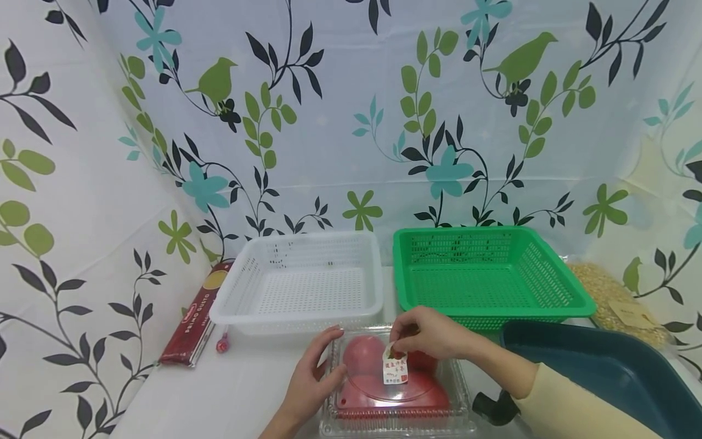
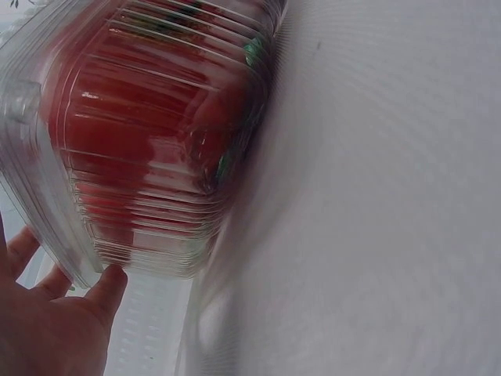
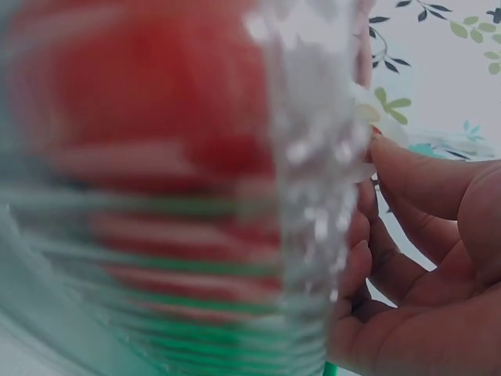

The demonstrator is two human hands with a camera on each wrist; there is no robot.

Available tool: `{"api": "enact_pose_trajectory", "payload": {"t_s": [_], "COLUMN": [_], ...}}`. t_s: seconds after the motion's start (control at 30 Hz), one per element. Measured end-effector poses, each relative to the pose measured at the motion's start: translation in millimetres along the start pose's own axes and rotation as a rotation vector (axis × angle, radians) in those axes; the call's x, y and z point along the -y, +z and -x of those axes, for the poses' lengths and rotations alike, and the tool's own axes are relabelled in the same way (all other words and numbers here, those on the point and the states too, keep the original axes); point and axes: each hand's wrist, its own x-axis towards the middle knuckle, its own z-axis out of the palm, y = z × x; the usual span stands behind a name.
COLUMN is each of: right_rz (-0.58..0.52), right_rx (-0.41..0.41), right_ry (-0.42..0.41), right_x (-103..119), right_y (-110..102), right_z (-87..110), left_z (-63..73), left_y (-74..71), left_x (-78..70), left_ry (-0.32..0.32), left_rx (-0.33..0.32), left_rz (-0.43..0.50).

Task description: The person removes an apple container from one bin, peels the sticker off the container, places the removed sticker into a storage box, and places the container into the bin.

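Note:
A clear plastic box (image 1: 460,390) with large, red, rounded things inside lies on the table in front of me. On its lid is a white sticker (image 1: 395,371) with red lettering; my right hand (image 1: 430,334) pinches its upper end between thumb and finger. My left hand (image 1: 314,379) grips the box's left rim, the thumb over the lid. The left wrist view has the box's ribbed side and the left fingertips (image 2: 111,283) against its rim. In the right wrist view, the box is blurred and close, with the right thumb (image 3: 423,176) beside it.
Behind the box stand a white basket (image 1: 241,314) and a green basket (image 1: 493,314). A dark blue basin (image 1: 592,360) is to the right, a black handle-like piece (image 1: 496,408) beside it. Also around are a red packet (image 1: 192,317), a lollipop (image 1: 222,344) and a bag of grains (image 1: 614,299).

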Motion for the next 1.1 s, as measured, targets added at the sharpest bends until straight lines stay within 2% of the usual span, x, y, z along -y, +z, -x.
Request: {"api": "enact_pose_trajectory", "payload": {"t_s": [0.3, 1.1], "right_rz": [-0.11, -0.192], "right_rx": [0.029, 0.053], "right_ry": [-0.031, -0.013], "right_x": [-3.0, -7.1], "right_y": [-6.3, -15.5], "right_z": [2.8, 8.5], "left_z": [-0.8, -0.8], "left_y": [0.4, 0.3], "left_x": [-0.9, -3.0], "left_ry": [0.009, 0.002], "left_rx": [0.004, 0.008], "left_rz": [-0.005, 0.026]}}
